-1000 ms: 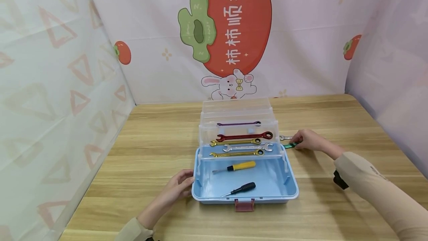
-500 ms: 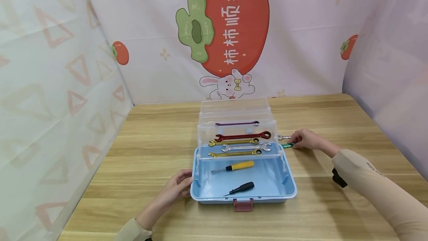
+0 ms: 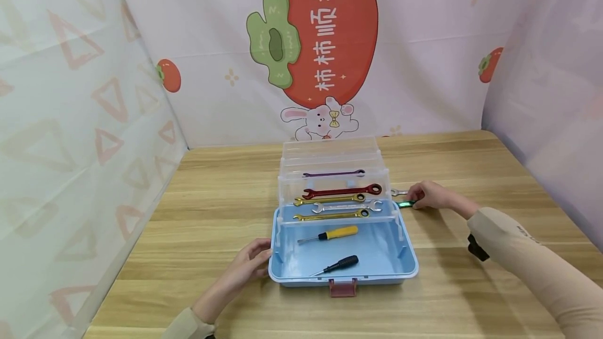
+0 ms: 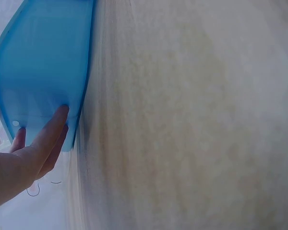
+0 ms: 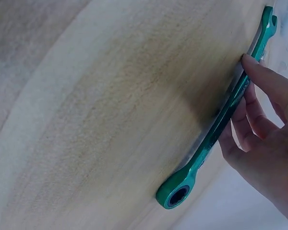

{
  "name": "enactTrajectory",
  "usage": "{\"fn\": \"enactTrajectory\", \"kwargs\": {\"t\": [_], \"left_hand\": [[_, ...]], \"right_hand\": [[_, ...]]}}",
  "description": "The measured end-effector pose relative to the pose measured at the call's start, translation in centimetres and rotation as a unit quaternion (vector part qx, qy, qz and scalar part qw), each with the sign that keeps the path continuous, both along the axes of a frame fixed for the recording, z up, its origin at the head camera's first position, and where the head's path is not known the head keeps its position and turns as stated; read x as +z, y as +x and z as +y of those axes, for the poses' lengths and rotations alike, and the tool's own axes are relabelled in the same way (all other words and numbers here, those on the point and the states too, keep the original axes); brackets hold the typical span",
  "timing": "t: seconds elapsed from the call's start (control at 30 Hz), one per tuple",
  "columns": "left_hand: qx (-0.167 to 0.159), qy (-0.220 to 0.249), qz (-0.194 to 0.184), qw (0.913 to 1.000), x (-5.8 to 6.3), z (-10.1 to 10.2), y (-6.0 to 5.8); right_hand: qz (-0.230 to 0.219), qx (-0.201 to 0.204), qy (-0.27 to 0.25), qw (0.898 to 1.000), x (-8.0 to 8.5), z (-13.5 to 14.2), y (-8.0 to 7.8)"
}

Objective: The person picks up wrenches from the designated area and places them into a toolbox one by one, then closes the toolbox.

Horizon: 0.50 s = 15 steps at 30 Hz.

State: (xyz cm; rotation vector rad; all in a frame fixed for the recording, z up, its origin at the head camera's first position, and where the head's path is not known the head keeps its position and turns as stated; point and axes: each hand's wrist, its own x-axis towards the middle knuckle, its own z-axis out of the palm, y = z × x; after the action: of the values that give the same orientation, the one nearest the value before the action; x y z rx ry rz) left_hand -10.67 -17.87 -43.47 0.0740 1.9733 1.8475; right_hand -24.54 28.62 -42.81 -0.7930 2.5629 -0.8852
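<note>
Little has moved since a second ago beyond a slight head-view drift. Right of that view's centre, my right hand [image 3: 431,196] pinches a glossy green wrench [image 5: 222,116], one end ringed, one forked. My left hand [image 3: 247,263], fingers extended, touches the blue box [image 4: 43,62].

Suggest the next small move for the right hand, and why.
Probably lift the green wrench toward the clear trays: the right hand pinches it beside the box, other wrenches lie in those trays, and the left hand rests against the box.
</note>
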Motion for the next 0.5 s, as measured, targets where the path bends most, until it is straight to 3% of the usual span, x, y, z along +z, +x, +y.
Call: {"fn": "enactTrajectory", "kwargs": {"t": [0.5], "left_hand": [[0.0,0.005,-0.002,1.0,-0.05,-0.03,0.02]], "right_hand": [[-0.021,-0.004,-0.016,1.0,0.26,0.07,0.37]]}}
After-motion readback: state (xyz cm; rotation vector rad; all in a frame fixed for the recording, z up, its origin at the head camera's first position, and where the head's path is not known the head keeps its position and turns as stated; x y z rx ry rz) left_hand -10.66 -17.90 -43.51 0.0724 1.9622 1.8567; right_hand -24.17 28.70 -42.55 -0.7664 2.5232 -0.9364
